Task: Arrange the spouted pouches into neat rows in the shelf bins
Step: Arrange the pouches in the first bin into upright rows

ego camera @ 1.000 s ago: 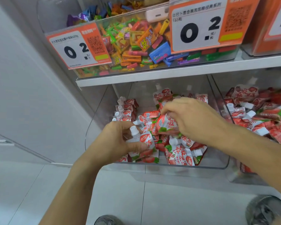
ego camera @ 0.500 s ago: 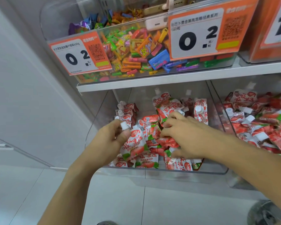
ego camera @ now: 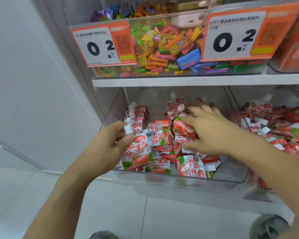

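Your left hand (ego camera: 109, 145) pinches 1 spouted pouch (ego camera: 136, 152) by its white cap, near-left in the clear bin (ego camera: 179, 178). Your right hand (ego camera: 209, 130), fingers spread wide, rests on the loose pile (ego camera: 171, 140), approx. a dozen+ pouches, can't count exactly. 4 pouches stand in a row (ego camera: 136, 116) far left. 2 orange price tags (ego camera: 102, 45) above.

White shelf (ego camera: 162, 81) carries clear candy bin (ego camera: 179, 73); below, pouch bins (ego camera: 179, 178).
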The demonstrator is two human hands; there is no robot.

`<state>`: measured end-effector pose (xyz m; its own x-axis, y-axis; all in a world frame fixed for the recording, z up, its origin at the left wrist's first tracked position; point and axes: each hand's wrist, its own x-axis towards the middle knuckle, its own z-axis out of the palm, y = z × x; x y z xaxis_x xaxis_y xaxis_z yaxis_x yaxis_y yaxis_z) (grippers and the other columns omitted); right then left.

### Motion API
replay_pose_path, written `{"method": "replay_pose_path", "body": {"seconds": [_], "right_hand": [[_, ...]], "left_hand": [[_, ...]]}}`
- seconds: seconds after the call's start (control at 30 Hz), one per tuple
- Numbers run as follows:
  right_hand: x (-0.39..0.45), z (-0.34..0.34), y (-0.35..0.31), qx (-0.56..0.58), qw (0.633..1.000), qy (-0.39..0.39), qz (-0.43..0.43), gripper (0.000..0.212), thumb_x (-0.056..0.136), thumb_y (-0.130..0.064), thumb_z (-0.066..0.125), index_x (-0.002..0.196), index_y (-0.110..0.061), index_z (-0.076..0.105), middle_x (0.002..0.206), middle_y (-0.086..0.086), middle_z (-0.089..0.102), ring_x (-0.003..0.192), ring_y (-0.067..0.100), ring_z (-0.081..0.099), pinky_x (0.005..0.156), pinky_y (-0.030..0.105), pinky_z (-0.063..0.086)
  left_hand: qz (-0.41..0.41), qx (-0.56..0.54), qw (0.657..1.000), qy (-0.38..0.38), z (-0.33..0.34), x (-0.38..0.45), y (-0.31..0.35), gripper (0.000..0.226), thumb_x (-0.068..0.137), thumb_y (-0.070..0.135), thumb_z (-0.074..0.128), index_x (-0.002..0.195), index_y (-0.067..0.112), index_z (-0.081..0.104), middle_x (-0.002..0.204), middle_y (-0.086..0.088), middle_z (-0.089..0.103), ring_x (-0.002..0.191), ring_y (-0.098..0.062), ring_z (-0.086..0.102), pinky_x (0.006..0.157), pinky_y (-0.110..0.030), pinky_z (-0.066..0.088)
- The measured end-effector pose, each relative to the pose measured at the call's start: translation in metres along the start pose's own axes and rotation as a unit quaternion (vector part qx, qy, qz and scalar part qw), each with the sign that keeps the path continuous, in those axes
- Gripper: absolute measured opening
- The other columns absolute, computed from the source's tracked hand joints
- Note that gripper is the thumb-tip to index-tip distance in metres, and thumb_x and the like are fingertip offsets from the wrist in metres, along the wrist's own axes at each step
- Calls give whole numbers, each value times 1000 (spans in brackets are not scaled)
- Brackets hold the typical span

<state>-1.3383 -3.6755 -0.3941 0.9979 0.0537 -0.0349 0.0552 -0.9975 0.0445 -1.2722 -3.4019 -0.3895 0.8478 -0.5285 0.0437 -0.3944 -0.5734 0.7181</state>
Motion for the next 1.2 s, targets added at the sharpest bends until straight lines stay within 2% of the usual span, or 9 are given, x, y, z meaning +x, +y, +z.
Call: {"method": "replay_pose_path", "body": {"seconds": [0.1, 0.2, 0.3, 0.4, 0.5, 0.7, 0.83, 1.03, 1.2], "right_hand": [[6, -5, -14, 67, 992, 99, -49, 51, 89, -51, 62, 130, -21, 60, 135, 4, 50, 131, 24, 38, 108, 46, 39], [21, -8, -34, 97, 978, 150, -104, 31, 88, -43, 67, 110, -21, 67, 106, -2, 56, 105, 20, 54, 84, 43, 52], [42, 2, -51, 33, 984, 49, -171, 47, 84, -50, 68, 123, -25, 61, 110, -3, 54, 107, 19, 51, 86, 38, 49], [64, 18, -57, -91, 973, -32, -212, 66, 77, -64, 68, 131, -28, 56, 122, -5, 54, 123, 20, 39, 93, 38, 41], [75, 27, -54, -110, 969, -91, -204, 67, 79, -67, 65, 135, -32, 53, 124, -4, 54, 123, 20, 42, 90, 40, 38], [68, 17, -41, 21, 975, -81, -208, 39, 90, -29, 57, 129, -34, 54, 121, -5, 63, 109, 21, 59, 86, 37, 49], [54, 8, -21, 86, 982, -24, -166, 29, 97, -26, 49, 124, -36, 48, 85, -10, 62, 78, 9, 56, 70, 36, 44], [39, -2, 2, 185, 972, 76, -127, 62, 94, -22, 52, 144, -48, 26, 97, 10, 69, 75, 21, 59, 72, 41, 50], [52, -17, 7, 124, 989, 63, -48, 43, 95, -15, 49, 124, -44, 64, 114, -5, 59, 95, 18, 59, 74, 25, 38]], "left_hand": [[3, -24, 1000, 4, -6, -5, -1, 22, 94, 39, 55, 97, 18, 59, 89, -8, 72, 86, -28, 69, 79, -53, 54], [6, -35, 999, 5, -10, -10, -3, 24, 92, 43, 55, 95, 20, 59, 88, -6, 72, 85, -25, 69, 79, -52, 54], [1, -39, 999, 12, -13, -13, -7, 9, 95, 29, 56, 94, 20, 60, 86, 0, 74, 83, -17, 70, 80, -47, 56], [6, -33, 999, 5, -17, -16, -12, 16, 95, 33, 57, 95, 17, 60, 89, -3, 73, 86, -23, 69, 80, -49, 55], [7, -43, 999, 6, -20, -19, -13, 35, 87, 47, 53, 96, 14, 59, 90, -5, 72, 88, -26, 68, 79, -50, 54], [6, -43, 999, 11, -22, -23, -15, 34, 86, 47, 53, 94, 14, 58, 89, -6, 72, 86, -26, 68, 79, -50, 53], [4, -35, 999, 17, -22, -23, -17, 23, 95, 36, 57, 94, 14, 58, 91, -7, 72, 87, -27, 68, 78, -51, 54], [4, -29, 999, 15, -15, -19, -9, 20, 95, 34, 56, 93, 15, 59, 90, -4, 72, 85, -25, 68, 78, -49, 55], [6, -25, 1000, 10, -12, -18, -3, 22, 94, 36, 56, 93, 14, 59, 88, -1, 72, 84, -21, 69, 78, -47, 55]]}}
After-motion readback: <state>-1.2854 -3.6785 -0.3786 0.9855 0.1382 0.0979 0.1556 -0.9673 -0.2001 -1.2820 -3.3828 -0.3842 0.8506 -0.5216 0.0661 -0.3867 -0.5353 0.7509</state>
